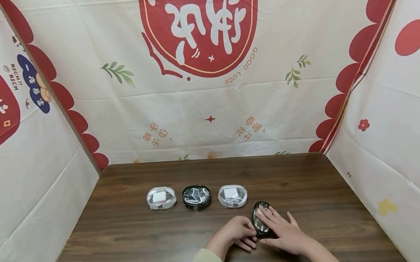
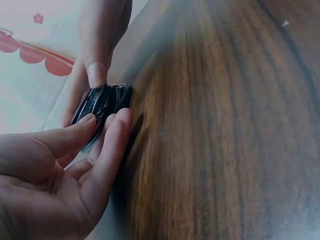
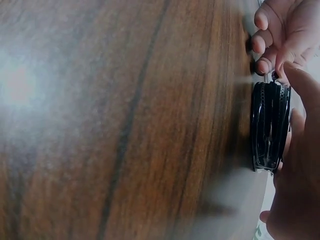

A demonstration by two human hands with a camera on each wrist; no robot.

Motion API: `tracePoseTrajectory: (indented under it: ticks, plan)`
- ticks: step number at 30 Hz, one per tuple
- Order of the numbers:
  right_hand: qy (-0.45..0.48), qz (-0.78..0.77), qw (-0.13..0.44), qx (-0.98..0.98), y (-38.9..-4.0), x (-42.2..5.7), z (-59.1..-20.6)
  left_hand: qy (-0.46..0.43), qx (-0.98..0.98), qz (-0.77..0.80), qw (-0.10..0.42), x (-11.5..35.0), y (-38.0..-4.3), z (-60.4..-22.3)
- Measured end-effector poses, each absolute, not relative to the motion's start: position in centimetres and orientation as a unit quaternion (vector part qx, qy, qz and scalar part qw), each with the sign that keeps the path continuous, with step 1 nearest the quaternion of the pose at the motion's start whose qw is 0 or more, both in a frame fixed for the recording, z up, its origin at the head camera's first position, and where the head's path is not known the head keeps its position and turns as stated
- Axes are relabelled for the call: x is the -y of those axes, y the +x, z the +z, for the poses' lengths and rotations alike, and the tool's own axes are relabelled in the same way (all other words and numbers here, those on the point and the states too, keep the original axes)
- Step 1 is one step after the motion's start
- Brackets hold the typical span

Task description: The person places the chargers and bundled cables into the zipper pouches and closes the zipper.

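Observation:
A small oval zippered pouch [image 1: 257,223] with a clear top and black edging lies on the table under my right hand [image 1: 282,231]. The fingers of that hand stretch over the clear top, and its thumb is at the pouch's near end. My left hand [image 1: 239,233] pinches the zipper pull [image 3: 274,76] at that end between thumb and forefinger; its other fingers hang loosely below. In the right wrist view the black zipper side [image 3: 270,125] faces the camera. What lies inside this pouch is mostly hidden by the right hand.
Three similar pouches stand in a row farther back: a white-edged one [image 1: 169,199], a black-edged one [image 1: 196,197] and another white-edged one [image 1: 239,195]. White blocks show in the white-edged ones. Printed cloth walls [image 1: 207,101] enclose the brown wooden table [image 1: 137,247] at back and sides.

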State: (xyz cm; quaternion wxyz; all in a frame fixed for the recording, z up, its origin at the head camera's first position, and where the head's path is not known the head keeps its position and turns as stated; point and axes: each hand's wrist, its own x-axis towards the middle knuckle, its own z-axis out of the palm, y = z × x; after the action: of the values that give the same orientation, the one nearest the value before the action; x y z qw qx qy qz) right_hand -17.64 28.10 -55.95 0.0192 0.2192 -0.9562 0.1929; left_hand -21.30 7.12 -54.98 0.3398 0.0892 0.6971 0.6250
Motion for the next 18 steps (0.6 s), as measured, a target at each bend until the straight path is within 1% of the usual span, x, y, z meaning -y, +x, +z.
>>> tracePoseTrajectory:
  ticks: [4,9,15,18]
  plan:
    - [0.223,0.188,0.027,0.956,-17.8,-28.3,-56.0,0.093,-0.699,0.623,0.337,-7.3,-21.1,-55.0]
    - [0.238,0.187,0.029,0.953,-17.5,-28.4,-55.2,0.095,-0.705,0.618,0.336,-7.3,-21.1,-55.0]
    - [0.241,0.165,0.024,0.956,-16.5,-28.4,-54.1,0.095,-0.714,0.607,0.336,-6.9,-20.9,-54.6]
    - [0.239,0.149,0.032,0.959,-15.9,-28.5,-54.0,0.093,-0.713,0.608,0.336,-6.8,-20.9,-54.5]
